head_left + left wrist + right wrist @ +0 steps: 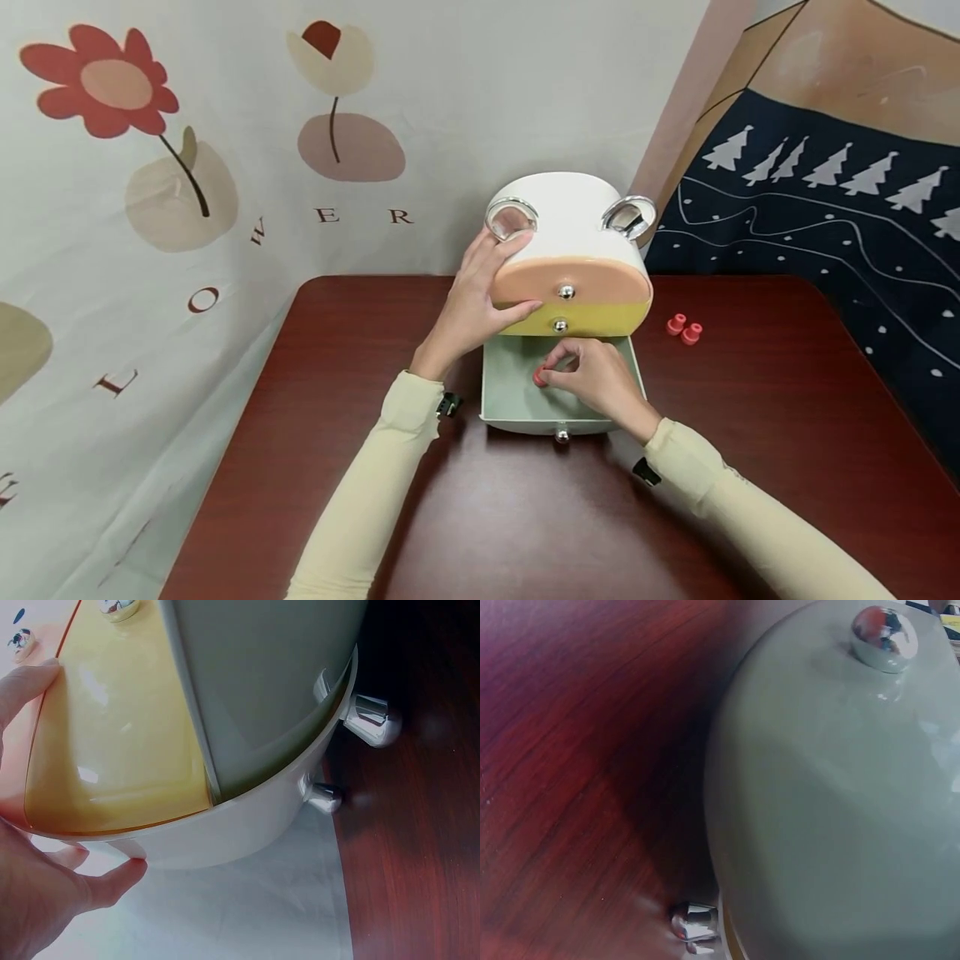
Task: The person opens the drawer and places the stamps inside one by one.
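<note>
A small drawer cabinet [562, 218] with a white body and rounded ends stands on the table, its pale green bottom drawer [510, 400] pulled out. My left hand [474, 296] holds the cabinet by its left side. In the left wrist view, its thumb [28, 686] lies on the front at the seam between the orange and yellow drawers, with the fingers against the side wall. My right hand [592, 377] pinches a small red knob-shaped piece [539, 377] inside the green drawer. The right wrist view shows the drawer's front [817, 787] but not this hand.
Two similar red pieces [684, 329] stand on the brown table [360, 358] to the right of the cabinet. Silver rings [630, 218] and shiny knobs [562, 436] stick out from the cabinet. Behind the table hangs a printed cloth [435, 100].
</note>
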### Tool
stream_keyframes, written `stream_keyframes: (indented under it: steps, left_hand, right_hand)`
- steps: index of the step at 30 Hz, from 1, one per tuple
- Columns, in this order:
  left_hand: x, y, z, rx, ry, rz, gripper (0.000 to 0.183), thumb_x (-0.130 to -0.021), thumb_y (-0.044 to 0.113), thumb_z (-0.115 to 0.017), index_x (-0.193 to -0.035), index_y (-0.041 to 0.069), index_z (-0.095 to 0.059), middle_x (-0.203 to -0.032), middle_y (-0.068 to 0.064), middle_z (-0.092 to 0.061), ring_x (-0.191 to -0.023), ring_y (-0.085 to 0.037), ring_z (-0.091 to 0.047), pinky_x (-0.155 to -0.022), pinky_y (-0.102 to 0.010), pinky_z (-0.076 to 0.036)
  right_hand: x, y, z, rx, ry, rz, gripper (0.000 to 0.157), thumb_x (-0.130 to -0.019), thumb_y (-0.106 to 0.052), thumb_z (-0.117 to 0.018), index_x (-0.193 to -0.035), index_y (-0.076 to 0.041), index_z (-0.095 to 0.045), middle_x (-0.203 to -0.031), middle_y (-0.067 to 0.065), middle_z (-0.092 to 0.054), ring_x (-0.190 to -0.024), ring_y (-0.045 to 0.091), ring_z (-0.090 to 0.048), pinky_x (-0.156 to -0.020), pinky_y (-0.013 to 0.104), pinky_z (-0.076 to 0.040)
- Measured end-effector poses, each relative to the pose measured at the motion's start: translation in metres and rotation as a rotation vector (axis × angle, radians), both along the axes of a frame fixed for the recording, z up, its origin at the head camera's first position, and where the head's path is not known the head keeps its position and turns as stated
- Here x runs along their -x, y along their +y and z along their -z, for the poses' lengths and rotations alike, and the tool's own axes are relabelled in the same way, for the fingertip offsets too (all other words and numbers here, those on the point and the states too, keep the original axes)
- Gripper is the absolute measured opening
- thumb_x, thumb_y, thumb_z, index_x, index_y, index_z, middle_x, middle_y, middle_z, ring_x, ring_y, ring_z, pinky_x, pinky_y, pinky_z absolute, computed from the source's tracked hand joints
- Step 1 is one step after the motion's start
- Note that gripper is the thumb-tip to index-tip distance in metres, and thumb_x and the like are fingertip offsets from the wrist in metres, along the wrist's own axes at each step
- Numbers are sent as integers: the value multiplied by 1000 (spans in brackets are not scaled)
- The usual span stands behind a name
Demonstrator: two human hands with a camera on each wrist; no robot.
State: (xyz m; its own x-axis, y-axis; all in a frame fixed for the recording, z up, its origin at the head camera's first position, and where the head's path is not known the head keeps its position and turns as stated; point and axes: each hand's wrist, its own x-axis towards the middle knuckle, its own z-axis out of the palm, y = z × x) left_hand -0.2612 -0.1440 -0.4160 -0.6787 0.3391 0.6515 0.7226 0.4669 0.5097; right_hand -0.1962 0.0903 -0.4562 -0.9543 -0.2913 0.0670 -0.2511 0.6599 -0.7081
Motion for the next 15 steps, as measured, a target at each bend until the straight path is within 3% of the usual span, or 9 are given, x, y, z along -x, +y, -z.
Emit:
stream_keyframes:
  steps: [7, 15]
  left_hand:
    - [2, 0, 2, -8, 30, 18, 88, -86, 24, -97, -161, 16, -52, -147, -12, -58, -160, -25, -28, -132, -44, -14]
    - [4, -2, 0, -15, 41, 30, 88, -85, 22, -97, -160, 16, -53, -149, -12, -57, -158, -26, -30, -132, -46, -14]
  right_hand:
    - [-6, 8, -2, 43, 14, 20, 6, -91, -18, -85, -95, -21, -81, -90, -6, -78, -80, 13, -74, -74, 38, -55]
    - [-8, 17, -7, 95, 57, 60, 6, -93, -18, -86, -97, -19, -82, -88, -4, -79, -79, 13, -75, -75, 40, -56]
